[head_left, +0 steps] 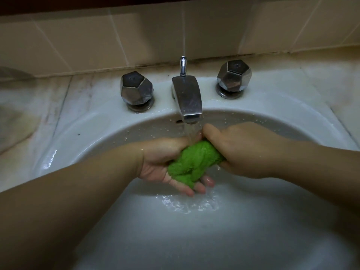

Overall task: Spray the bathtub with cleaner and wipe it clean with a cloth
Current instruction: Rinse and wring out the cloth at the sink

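Forearms reached in from the near edge of the basin (81, 133), and water pooled and rippled on its floor just below the hands. The left hand (165, 164) lay palm up with its fingers curled under a bunched green cloth (192, 162), gripping its near end. The right hand (239, 149) came over from the other side, its fingers wrapped round the cloth's far end, thumb up by the stream. Both held it in mid-basin, directly beneath the running water (191, 133).

It looked to me like a rinse or a wetting of the cloth. To do it well, I judged, the wad wanted opening out so the stream reached the inner folds, then a firm twist of the two hands against each other, low in the basin to keep splashes off the rim.

Behind, the steel spout (188, 94) stood at the basin's far edge, between two faceted knobs (136, 88), with the pull rod (183, 65) behind it. Beyond them ran the stained marble surface (39, 106) and the tiled wall (97, 36). No bathtub or spray bottle showed from where I stood.
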